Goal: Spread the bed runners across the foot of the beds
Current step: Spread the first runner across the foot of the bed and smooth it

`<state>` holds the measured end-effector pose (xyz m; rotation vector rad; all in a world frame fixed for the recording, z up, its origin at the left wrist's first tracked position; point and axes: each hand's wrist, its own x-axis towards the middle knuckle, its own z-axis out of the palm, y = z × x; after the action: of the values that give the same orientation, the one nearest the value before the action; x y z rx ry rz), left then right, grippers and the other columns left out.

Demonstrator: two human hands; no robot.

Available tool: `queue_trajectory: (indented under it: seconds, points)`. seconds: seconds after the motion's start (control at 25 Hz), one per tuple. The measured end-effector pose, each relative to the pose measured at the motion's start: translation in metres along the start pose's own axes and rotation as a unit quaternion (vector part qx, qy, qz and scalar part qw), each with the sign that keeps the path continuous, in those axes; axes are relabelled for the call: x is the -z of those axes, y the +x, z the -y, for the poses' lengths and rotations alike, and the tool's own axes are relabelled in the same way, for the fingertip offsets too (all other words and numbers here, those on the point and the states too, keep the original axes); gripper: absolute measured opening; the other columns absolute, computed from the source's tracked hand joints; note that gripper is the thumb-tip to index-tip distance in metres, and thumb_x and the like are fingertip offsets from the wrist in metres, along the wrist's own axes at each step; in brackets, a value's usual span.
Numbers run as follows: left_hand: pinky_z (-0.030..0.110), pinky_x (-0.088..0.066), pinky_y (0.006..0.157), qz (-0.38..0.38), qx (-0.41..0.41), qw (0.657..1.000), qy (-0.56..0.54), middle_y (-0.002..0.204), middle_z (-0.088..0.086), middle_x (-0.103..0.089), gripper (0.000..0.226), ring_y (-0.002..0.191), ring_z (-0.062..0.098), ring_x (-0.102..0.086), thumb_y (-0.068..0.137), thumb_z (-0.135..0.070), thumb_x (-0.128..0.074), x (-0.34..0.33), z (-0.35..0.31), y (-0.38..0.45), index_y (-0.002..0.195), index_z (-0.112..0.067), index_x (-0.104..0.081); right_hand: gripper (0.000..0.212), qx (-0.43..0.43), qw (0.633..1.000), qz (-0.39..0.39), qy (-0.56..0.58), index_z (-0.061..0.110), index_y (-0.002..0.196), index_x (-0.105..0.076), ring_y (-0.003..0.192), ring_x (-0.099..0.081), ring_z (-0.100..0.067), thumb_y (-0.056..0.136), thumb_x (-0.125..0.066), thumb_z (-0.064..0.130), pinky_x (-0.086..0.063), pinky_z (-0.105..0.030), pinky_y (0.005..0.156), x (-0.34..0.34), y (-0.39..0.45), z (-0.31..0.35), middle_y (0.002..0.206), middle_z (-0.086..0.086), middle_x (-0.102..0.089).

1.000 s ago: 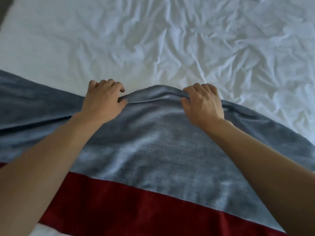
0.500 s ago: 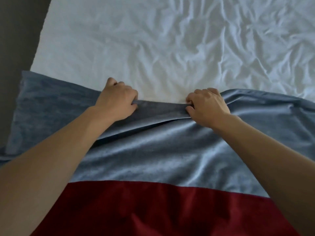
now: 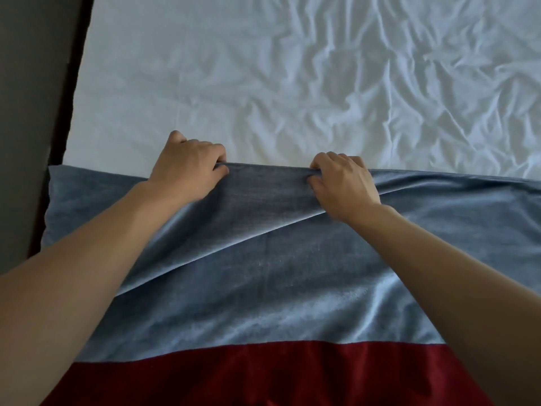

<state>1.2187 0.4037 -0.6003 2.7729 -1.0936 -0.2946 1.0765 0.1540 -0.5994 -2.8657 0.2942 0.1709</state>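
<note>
A grey-blue bed runner (image 3: pixel 278 273) with a dark red band along its near side lies across the foot of a bed with a wrinkled white sheet (image 3: pixel 292 83). My left hand (image 3: pixel 187 168) pinches the runner's far edge left of centre. My right hand (image 3: pixel 345 183) grips the same edge a little to the right. The edge between my hands is pulled taut and nearly straight. A diagonal fold runs from my right wrist down to the left. The runner's left end reaches the bed's left side.
A dark floor or bed frame strip (image 3: pixel 35 112) runs along the left side of the mattress. The white sheet beyond the runner is heavily creased towards the right.
Both hands have drawn the runner's far edge further up the bed and flattened the raised hump between them. The view has shifted, bringing the bed's left side into sight.
</note>
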Motion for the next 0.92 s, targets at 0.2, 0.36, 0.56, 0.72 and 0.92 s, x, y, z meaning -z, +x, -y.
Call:
queue_trajectory:
  seconds: [0.2, 0.36, 0.56, 0.72, 0.92]
  points:
    - [0.039, -0.03, 0.087, -0.014, 0.001, 1.0, 0.0, 0.086, -0.006, -0.068, 0.019, 0.076, 0.02, -0.059, 0.096, -0.04, -0.052, -0.007, 0.014, 0.042, 0.09, -0.024, -0.061, 0.014, -0.031, 0.999, -0.03, -0.008, 0.015, 0.097, -0.064, 0.086, -0.058, -0.023, 0.093, -0.058, 0.027, -0.034, -0.037, 0.1, -0.005, 0.045, -0.01, 0.094, 0.0, -0.065]
    - [0.038, -0.029, 0.087, -0.022, -0.005, 1.0, 0.004, 0.085, -0.005, -0.068, 0.019, 0.076, 0.02, -0.058, 0.096, -0.038, -0.051, -0.008, 0.022, 0.049, 0.091, -0.024, -0.062, 0.016, -0.022, 0.998, -0.045, -0.034, 0.014, 0.097, -0.067, 0.091, -0.059, -0.026, 0.092, -0.06, 0.027, -0.033, -0.038, 0.101, -0.011, 0.053, -0.012, 0.096, -0.003, -0.067]
    - [0.039, -0.03, 0.089, -0.038, 0.013, 0.999, 0.012, 0.089, -0.002, -0.067, 0.016, 0.08, 0.023, -0.057, 0.096, -0.034, -0.052, -0.001, 0.015, 0.062, 0.094, -0.021, -0.06, 0.015, -0.035, 0.997, -0.049, -0.045, 0.013, 0.099, -0.067, 0.096, -0.057, -0.027, 0.091, -0.058, 0.021, -0.031, -0.038, 0.102, -0.007, 0.069, -0.011, 0.099, -0.004, -0.067]
    - [0.041, -0.033, 0.089, -0.084, 0.068, 0.993, 0.039, 0.107, 0.003, -0.059, 0.025, 0.098, 0.027, -0.054, 0.092, -0.033, -0.058, 0.001, 0.018, 0.019, 0.111, -0.016, -0.058, 0.029, 0.015, 0.999, -0.045, -0.018, 0.011, 0.109, -0.066, 0.099, -0.059, -0.028, 0.082, -0.053, 0.009, -0.031, -0.04, 0.107, -0.004, 0.066, 0.018, 0.104, -0.006, -0.067]
    - [0.046, -0.034, 0.091, -0.094, 0.184, 0.976, 0.073, 0.119, 0.008, -0.057, 0.028, 0.109, 0.031, -0.05, 0.092, -0.019, -0.057, 0.016, 0.067, -0.058, 0.119, -0.013, -0.06, 0.031, 0.136, 0.989, -0.053, 0.009, 0.013, 0.112, -0.066, 0.096, -0.061, -0.027, 0.085, -0.051, 0.017, -0.031, -0.038, 0.107, -0.009, 0.081, 0.107, 0.104, -0.005, -0.068]
